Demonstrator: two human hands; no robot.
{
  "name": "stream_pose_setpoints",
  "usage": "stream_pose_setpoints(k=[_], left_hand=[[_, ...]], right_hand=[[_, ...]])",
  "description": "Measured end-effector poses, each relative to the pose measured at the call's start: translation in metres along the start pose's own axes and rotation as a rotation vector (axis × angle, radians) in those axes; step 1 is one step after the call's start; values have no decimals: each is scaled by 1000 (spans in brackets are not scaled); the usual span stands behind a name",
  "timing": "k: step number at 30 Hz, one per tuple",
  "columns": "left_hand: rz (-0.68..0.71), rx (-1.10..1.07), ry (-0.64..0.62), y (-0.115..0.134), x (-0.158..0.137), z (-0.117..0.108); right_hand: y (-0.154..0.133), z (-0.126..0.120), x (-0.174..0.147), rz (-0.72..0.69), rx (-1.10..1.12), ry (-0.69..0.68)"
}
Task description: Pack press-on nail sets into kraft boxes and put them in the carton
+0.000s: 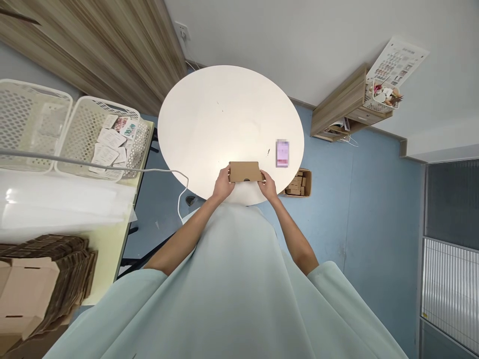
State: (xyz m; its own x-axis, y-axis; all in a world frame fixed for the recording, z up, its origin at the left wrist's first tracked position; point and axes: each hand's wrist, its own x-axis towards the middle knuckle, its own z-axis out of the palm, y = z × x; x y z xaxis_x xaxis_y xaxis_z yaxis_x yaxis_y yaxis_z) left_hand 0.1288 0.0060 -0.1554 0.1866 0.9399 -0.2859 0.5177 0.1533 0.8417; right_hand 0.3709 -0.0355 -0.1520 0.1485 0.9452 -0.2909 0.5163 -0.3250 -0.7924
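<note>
A small brown cardboard box (244, 171) is held between my two hands near the front edge of a round white table (224, 114). Its lid looks closed, and a dark half-round notch shows at its near edge. My left hand (223, 184) grips the box's left end, the thumb along the near side. At the right end, my right hand (267, 185) has its fingers closed on the box. Whether the box rests on the tabletop or is slightly raised, I cannot tell. To the right lies a phone (282, 153) with a blurred screen.
Below the table's right edge, an open carton (307, 183) holds several small brown boxes. On the left side table (108, 259) are white baskets (84, 112) with cards, plastic sheeting (63, 199) and stacked flat cardboard (33, 289). A white cable (160, 170) hangs between the tables.
</note>
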Motion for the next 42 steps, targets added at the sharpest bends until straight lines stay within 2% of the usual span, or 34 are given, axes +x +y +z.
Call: stream_pose_setpoints(k=[5,11,16,22,26,34,38,42], left_hand=[[88,184,45,-7,-20,-3],[12,222,68,-4,-38,-7],[-27,249,-46,3,-44,-10],[-148,354,-197,-14,-40,0],[-205,329,-187,-27,-38,9],[-346,6,-101,-30,-41,13],[-387,6,-75,-28,-39,14],[-397,32,-72,-32,-36,18]], right_hand=[[4,2,-21,4,-190,63],[-5,1,-34,-26,-310,74],[-17,0,-38,62,-480,-71],[-12,4,-41,170,-645,-266],[2,11,-46,162,-580,-270],[26,20,-51,45,-371,-186],[32,23,-48,31,-294,-167],[38,27,-43,93,-265,-140]])
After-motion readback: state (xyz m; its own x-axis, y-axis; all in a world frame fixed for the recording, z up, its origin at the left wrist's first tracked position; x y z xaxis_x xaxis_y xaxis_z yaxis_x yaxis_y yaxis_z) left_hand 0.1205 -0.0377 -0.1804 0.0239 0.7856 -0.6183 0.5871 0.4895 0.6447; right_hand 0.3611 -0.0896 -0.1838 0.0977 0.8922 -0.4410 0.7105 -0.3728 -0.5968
